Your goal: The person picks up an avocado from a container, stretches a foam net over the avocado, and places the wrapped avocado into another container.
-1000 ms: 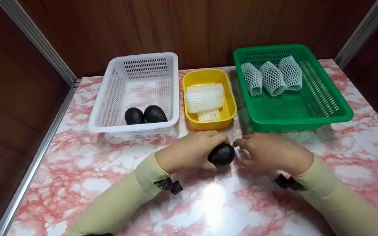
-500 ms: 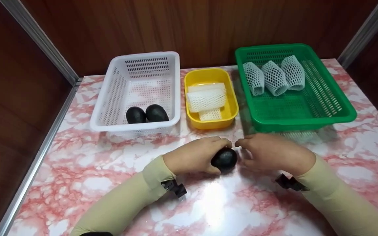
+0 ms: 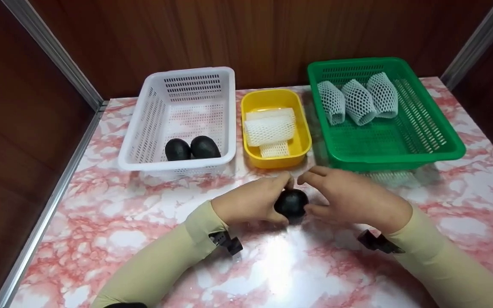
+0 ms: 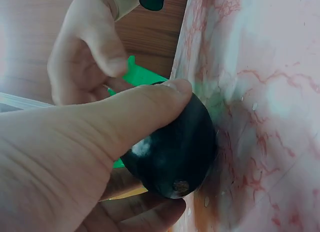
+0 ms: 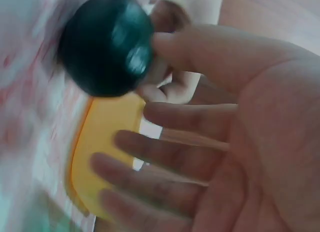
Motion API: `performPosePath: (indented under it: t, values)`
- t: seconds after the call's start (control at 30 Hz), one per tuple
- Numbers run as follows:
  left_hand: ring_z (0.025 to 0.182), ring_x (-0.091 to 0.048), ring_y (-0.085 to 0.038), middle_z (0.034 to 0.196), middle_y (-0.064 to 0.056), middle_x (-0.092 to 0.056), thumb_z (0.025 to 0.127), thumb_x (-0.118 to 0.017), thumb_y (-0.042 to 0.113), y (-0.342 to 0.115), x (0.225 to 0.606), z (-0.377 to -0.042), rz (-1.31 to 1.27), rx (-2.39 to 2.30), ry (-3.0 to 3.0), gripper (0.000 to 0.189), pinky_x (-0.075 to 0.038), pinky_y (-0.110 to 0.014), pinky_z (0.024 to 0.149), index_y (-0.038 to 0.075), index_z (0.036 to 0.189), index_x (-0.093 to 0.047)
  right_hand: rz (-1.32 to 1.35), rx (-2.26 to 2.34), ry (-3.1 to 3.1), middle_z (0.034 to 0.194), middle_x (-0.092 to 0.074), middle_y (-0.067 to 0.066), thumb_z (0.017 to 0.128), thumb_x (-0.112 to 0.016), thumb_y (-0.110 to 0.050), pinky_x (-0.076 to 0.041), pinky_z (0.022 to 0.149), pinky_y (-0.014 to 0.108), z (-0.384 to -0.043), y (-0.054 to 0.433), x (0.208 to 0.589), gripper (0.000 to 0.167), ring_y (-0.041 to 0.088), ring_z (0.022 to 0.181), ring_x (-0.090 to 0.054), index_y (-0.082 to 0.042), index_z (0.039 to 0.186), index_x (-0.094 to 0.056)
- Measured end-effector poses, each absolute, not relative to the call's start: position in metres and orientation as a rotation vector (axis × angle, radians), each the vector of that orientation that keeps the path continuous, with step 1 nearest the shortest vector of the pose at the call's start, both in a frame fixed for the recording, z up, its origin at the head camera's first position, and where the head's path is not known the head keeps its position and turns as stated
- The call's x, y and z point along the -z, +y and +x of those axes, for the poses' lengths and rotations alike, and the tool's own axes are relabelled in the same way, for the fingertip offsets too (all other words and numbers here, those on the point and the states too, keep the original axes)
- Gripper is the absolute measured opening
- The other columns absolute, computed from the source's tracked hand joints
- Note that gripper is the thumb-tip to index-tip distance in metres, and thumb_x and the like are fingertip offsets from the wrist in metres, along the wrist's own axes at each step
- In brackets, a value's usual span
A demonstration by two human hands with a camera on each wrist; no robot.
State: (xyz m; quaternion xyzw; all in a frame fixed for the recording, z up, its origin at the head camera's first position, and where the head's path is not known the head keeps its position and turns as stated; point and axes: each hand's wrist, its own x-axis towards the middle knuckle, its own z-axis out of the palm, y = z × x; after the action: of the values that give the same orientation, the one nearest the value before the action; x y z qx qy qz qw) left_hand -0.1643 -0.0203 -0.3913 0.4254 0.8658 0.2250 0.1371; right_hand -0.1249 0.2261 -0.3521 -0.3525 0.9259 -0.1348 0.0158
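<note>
The left hand (image 3: pixel 250 202) grasps a black egg-shaped fruit (image 3: pixel 292 202), with the thumb laid along one side and the fingers curled round the other. The fruit is between the two hands, at the near side of the yellow tray (image 3: pixel 277 162); whether its underside touches the marbled table (image 3: pixel 126 239) cannot be determined. A rough brown scar (image 4: pixel 181 185) marks one end of it in the left wrist view. The right hand (image 3: pixel 355 193) is in a released state, fingers extended and apart, its thumb tip right at the fruit; contact there cannot be confirmed. The yellow tray contains white foam nets (image 3: pixel 269 131), lying flat and overlapping. On its left is a white basket (image 3: pixel 176 166) with two further black fruits (image 3: pixel 205 147) side by side at the near end. On its right is a green basket (image 3: pixel 396 159) with three mesh sleeves (image 3: pixel 359 102) in a row, bulging in shape, towards the far left corner.
</note>
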Motion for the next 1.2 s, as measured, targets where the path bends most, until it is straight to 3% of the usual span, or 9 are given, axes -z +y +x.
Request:
performPosePath:
  t: [0.1, 0.3, 0.5, 0.73, 1.0, 1.2]
  values:
    - [0.105, -0.066, -0.017, 0.117, -0.004, -0.067, 0.083, -0.096, 0.034, -0.022, 0.391, -0.165, 1.194, -0.665, 2.507, 0.071, -0.057, -0.033, 0.1, 0.012, 0.132, -0.049, -1.187, 0.503, 2.913, 0.126, -0.072, 0.009, 0.091, -0.089, -0.028, -0.065, 0.095, 0.046, -0.124, 0.222, 0.355, 0.048, 0.025, 0.104, -0.073, -0.006, 0.13, -0.07]
    - [0.113, -0.067, -0.02, 0.122, -0.005, -0.067, 0.082, -0.097, 0.036, -0.033, 0.381, -0.169, 1.17, -0.709, 2.503, 0.071, -0.057, -0.037, 0.106, 0.011, 0.131, -0.051, -1.304, 0.557, 2.925, 0.13, -0.071, 0.01, 0.088, -0.093, -0.028, -0.066, 0.094, 0.043, -0.126, 0.212, 0.367, 0.051, 0.024, 0.107, -0.073, -0.008, 0.128, -0.068]
    - [0.108, -0.067, -0.026, 0.12, -0.012, -0.069, 0.082, -0.097, 0.033, -0.048, 0.359, -0.173, 1.145, -0.711, 2.539, 0.067, -0.059, -0.041, 0.101, 0.005, 0.128, -0.056, -1.343, 0.56, 2.959, 0.127, -0.069, 0.013, 0.084, -0.096, -0.025, -0.067, 0.093, 0.042, -0.128, 0.206, 0.38, 0.052, 0.026, 0.108, -0.074, -0.008, 0.124, -0.068]
    - [0.118, -0.07, -0.033, 0.133, -0.015, -0.071, 0.088, -0.093, 0.033, -0.063, 0.341, -0.177, 1.16, -0.729, 2.635, 0.065, -0.057, -0.045, 0.108, 0.004, 0.134, -0.057, -1.279, 0.586, 2.933, 0.124, -0.064, 0.011, 0.084, -0.094, -0.02, -0.068, 0.086, 0.039, -0.127, 0.2, 0.388, 0.05, 0.023, 0.099, -0.072, -0.01, 0.124, -0.066]
    - [0.124, -0.07, -0.031, 0.142, -0.014, -0.068, 0.092, -0.09, 0.034, -0.072, 0.331, -0.177, 1.122, -0.762, 2.689, 0.065, -0.056, -0.042, 0.114, 0.008, 0.14, -0.054, -1.281, 0.59, 2.962, 0.126, -0.067, 0.01, 0.093, -0.088, -0.039, -0.066, 0.091, 0.042, -0.125, 0.191, 0.395, 0.049, 0.025, 0.104, -0.072, -0.008, 0.119, -0.062]
    - [0.129, -0.068, -0.032, 0.143, -0.014, -0.068, 0.093, -0.089, 0.033, -0.072, 0.33, -0.181, 1.108, -0.751, 2.718, 0.064, -0.053, -0.043, 0.118, 0.008, 0.142, -0.056, -1.303, 0.699, 2.976, 0.125, -0.068, 0.01, 0.088, -0.091, -0.024, -0.068, 0.085, 0.039, -0.125, 0.187, 0.399, 0.048, 0.025, 0.1, -0.074, -0.007, 0.123, -0.063]
